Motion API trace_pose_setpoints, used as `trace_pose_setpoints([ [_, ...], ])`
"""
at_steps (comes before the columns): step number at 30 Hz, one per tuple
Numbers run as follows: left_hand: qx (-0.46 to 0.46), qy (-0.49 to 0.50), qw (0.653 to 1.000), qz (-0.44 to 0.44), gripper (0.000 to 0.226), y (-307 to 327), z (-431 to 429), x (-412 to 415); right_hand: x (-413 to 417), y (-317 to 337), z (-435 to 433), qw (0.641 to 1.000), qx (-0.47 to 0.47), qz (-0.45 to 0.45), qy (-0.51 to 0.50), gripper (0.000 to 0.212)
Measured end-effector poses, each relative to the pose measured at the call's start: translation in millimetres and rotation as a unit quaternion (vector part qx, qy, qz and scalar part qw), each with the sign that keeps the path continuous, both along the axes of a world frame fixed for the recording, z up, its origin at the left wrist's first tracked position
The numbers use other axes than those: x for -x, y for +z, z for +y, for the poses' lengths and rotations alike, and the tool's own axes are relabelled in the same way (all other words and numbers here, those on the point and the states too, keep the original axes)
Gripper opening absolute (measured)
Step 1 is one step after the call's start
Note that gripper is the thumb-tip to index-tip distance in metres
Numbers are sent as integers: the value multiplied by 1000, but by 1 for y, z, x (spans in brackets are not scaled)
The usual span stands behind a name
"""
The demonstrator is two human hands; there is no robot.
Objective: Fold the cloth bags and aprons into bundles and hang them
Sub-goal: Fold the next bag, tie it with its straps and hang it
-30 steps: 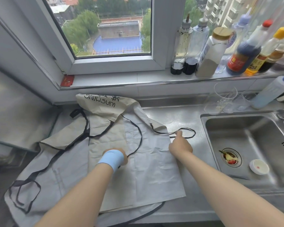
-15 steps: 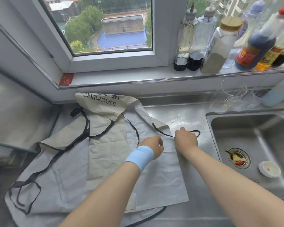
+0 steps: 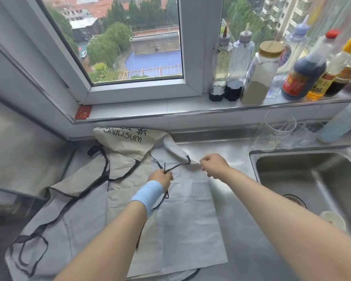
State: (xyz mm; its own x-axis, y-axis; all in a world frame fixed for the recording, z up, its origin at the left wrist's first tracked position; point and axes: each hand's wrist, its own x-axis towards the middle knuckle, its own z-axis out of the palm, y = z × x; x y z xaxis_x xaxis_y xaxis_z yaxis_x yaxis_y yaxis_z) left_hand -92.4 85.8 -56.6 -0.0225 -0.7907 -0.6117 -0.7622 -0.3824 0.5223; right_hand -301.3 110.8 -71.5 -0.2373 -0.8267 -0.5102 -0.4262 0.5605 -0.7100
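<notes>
A pale grey apron (image 3: 186,224) lies spread on the steel counter, over a beige cloth bag (image 3: 128,138) printed with black letters. A thin black apron string (image 3: 176,166) runs taut between my hands above the cloth. My left hand (image 3: 161,177), with a light blue wristband, pinches one end of it. The other end, at the apron's raised corner, is pinched by my right hand (image 3: 213,165). A wider black strap (image 3: 105,169) trails over the cloth to the left and loops near the front left edge.
A steel sink (image 3: 312,179) lies to the right with a small white lid inside. Glass cups (image 3: 276,132) stand behind it. Sauce and oil bottles (image 3: 304,72) line the window sill. A grey stove cover (image 3: 18,155) is at the left.
Both hands have lifted off the cloth with the black string, pulling it up and taut between them. The string's loop no longer lies on the counter to the right.
</notes>
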Motion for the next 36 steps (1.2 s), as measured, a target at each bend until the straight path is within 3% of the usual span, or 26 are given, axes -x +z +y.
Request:
trace_pose_setpoints([
  [3, -22, -64, 984, -163, 46, 1, -9, -33, 5, -21, 7, 992, -37, 105, 61, 43],
  [5, -12, -104, 976, -194, 76, 1, -7, -40, -1, -30, 6, 988, -51, 123, 73, 56],
  [6, 12, -112, 976, -186, 80, 1, -5, -40, -4, -34, 3, 986, -58, 135, 76, 60],
  [10, 95, -146, 978, -113, 51, -10, 6, -34, -16, -46, -10, 971, -76, 202, 101, 47],
  [14, 128, -177, 974, -58, 19, -16, 14, -27, -27, -46, -20, 958, -28, 269, 97, 28],
  [18, 64, -116, 990, 48, 16, -12, 12, -26, -54, -16, -30, 975, 11, 207, 83, 23],
  [22, -54, -34, 979, 194, 55, 9, 9, -31, -98, 27, -40, 987, -14, 116, 110, 34],
  [24, -91, -11, 970, 227, 69, 24, 9, -42, -124, 49, -46, 990, -46, 68, 115, 33],
  [28, -101, 48, 964, 241, 79, 33, 3, -86, -178, 80, -55, 989, -104, -90, 62, 20],
  [30, -96, 90, 967, 218, 79, 35, -3, -115, -201, 81, -56, 979, -116, -140, 97, 20],
  [33, -52, 122, 978, 161, 53, 30, -14, -158, -220, 67, -52, 977, -99, -156, 103, 22],
  [36, -11, 124, 985, 122, 41, 18, -22, -199, -225, 54, -36, 988, -86, -83, 95, 24],
])
